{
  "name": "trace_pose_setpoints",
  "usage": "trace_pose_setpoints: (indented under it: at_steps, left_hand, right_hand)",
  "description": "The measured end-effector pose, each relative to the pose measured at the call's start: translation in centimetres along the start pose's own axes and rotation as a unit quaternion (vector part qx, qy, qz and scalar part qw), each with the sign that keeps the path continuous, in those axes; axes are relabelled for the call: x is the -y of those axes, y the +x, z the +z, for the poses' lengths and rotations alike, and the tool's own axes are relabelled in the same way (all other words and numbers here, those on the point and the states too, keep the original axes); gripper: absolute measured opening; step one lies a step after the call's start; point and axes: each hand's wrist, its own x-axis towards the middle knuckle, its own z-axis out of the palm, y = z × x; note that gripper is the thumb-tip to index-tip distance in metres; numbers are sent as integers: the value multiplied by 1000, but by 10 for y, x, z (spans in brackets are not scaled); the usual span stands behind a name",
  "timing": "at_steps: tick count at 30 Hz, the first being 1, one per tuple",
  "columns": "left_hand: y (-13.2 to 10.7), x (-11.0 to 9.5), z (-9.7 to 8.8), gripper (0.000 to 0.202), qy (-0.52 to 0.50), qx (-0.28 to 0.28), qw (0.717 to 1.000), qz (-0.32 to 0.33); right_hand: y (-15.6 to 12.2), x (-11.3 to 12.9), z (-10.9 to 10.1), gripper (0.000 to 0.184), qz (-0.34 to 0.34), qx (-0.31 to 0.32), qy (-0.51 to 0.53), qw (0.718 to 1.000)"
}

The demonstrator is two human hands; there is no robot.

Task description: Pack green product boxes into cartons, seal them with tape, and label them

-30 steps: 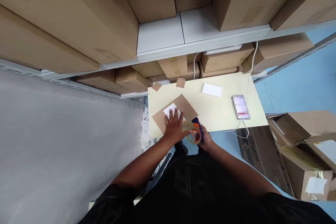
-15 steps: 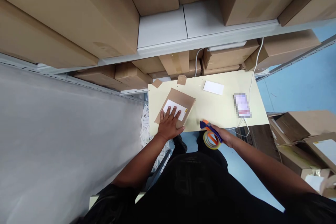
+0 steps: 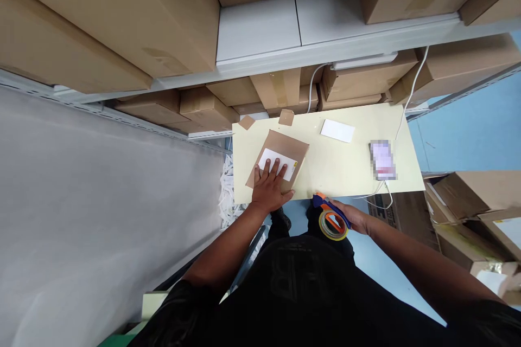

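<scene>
My left hand (image 3: 269,186) lies flat, fingers spread, on a brown cardboard parcel (image 3: 280,160) with a white label (image 3: 278,163), on the left part of a pale yellow table (image 3: 337,168). My right hand (image 3: 353,216) is closed round the handle of a blue and orange tape dispenser (image 3: 331,218) carrying a roll of clear tape. It holds the dispenser just off the table's near edge, to the right of the parcel.
A white card (image 3: 337,130), a phone (image 3: 383,159) on a white cable and two small cardboard scraps (image 3: 286,117) lie on the table. Shelves stacked with cardboard boxes (image 3: 106,27) rise behind it. Open boxes (image 3: 468,206) stand on the blue floor at right.
My right hand has carried the tape dispenser off the parcel's corner, rightwards to the table's near edge. The parcel has turned under my left hand.
</scene>
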Motion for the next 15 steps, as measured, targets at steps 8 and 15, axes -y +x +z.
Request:
trace_pose_setpoints:
  at_steps: [8,15]
  left_hand:
    - [10,-20,2,98,-12,-7,999,-46]
    - [13,-26,3,100,-14,-2,999,-52]
  right_hand:
    - [-9,-77,2,65,24,53,0,998]
    - [40,-12,63,41,-29,45,-121,991]
